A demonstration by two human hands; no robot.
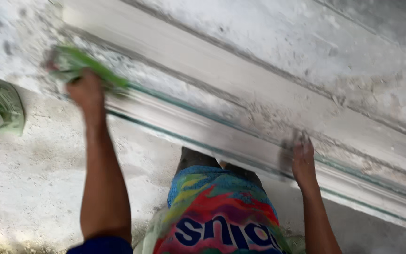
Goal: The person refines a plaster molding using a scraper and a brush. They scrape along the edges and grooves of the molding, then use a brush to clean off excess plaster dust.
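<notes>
Our left hand (86, 90), upper left, grips a blurred green tool (88, 69), seemingly light and stiff, best held by its near end, on the long moulding (222, 136), while our right hand (302, 157) presses flat there, holding nothing.

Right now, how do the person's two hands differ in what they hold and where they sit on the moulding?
The left hand grips a green tool; the right hand holds something small and grey, too blurred to name. The left hand sits higher and farther left along the white moulding; the right hand sits lower, near its green-edged lip. Both press against the moulding, arms outstretched.
</notes>
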